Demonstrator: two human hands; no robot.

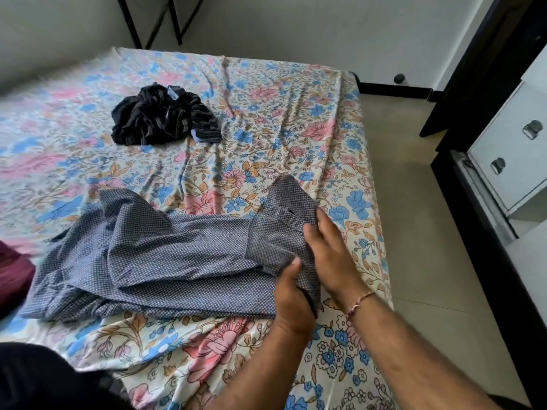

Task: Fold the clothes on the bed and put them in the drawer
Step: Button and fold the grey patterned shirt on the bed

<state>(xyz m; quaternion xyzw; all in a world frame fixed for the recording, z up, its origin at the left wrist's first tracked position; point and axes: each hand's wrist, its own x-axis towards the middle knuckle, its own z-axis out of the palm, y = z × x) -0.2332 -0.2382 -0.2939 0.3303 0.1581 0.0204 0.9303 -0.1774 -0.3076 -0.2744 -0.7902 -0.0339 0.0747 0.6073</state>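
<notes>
Blue dotted shirt [177, 255]: thin woven cloth, matt, finely patterned, softly creased. Dark striped garment [165, 116]: crumpled cloth, matt, with faint pale stripes. Bedsheet [266, 113]: printed floral cotton-like cloth, matt, wrinkled in long ridges. Maroon item [13, 276] at the left edge: probably cloth, blurred. Drawer unit [509, 149]: white fronts, smooth, slightly glossy. Drawer handles [532, 129]: polished metal, shiny. Floor [429, 232]: pale tiles, smooth, low sheen. Wall [325, 31]: painted, matt. Bracelet [359, 301]: braided thread, matt.
</notes>
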